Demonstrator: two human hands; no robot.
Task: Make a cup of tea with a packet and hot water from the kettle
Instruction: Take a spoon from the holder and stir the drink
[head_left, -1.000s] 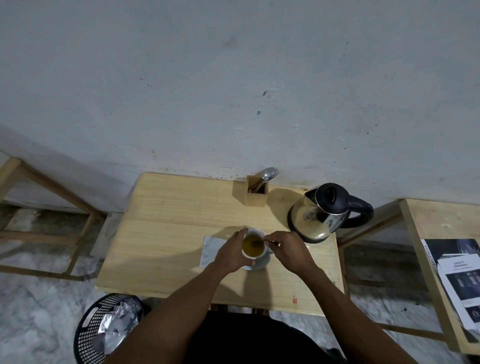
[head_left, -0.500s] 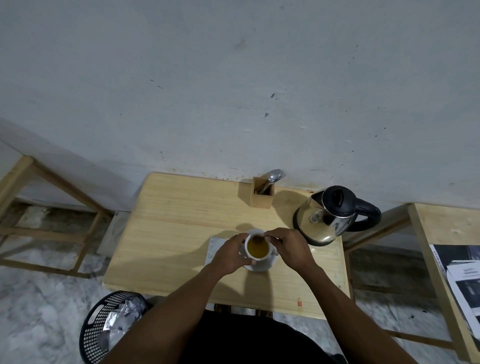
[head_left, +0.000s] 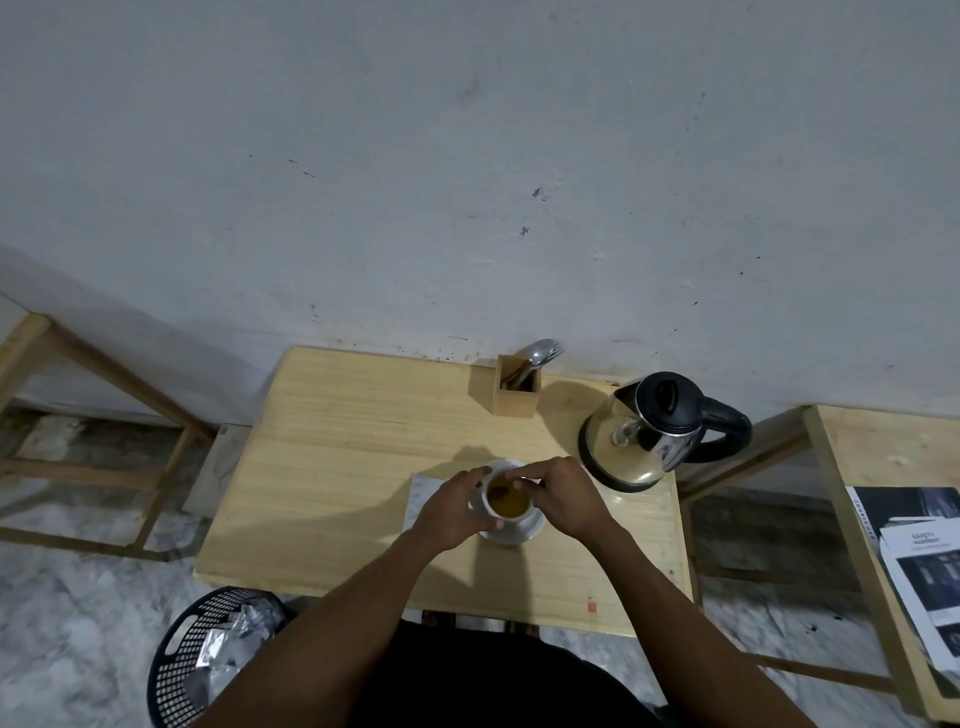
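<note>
Cupping upright cup (head_left: 508, 503) (tea inside) | hands: left (head_left: 451, 512), right (head_left: 561, 498)

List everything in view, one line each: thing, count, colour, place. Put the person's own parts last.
table: 1, light wood, centre, against the wall
cup: 1, white, amber tea inside, on the saucer, table centre
saucer: 1, white, under the cup
kettle: 1, steel with black lid and handle, table's right rear
cutlery holder: 1, wood, table's rear edge, holding a spoon
packet: 1, silvery, flat on the table left of the cup, partly hidden
bin: 1, black mesh, floor lower left, holding foil wrappers
papers: a few, black and white, side table at right
left hand: 1, around the cup's side
right hand: 1, fingertips over the cup's rim
</note>
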